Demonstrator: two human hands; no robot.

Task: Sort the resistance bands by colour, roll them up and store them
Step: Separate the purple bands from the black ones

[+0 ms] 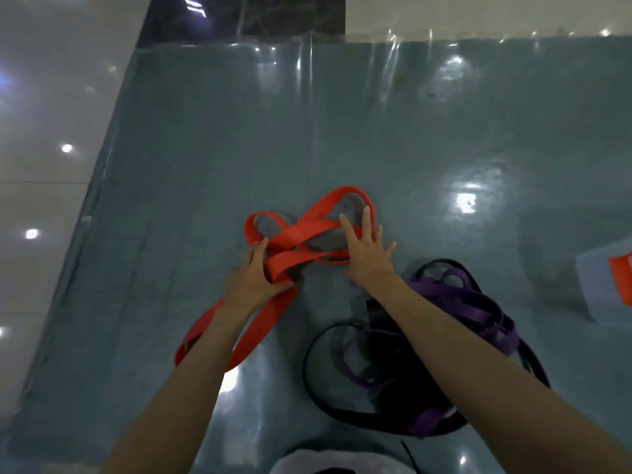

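Loosely looped, red band [301,241] trails near-left from left hand's [254,278] clamped fingers.

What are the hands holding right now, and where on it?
The left hand grips the red band at its tangled near loops; the right hand presses flat on it.

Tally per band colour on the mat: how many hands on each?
red bands: 2 (left hand grips, right hand presses flat)
purple bands: 0
black bands: 0
Total: 3 colours, 2 hands. Bands are too tangled to count singly.
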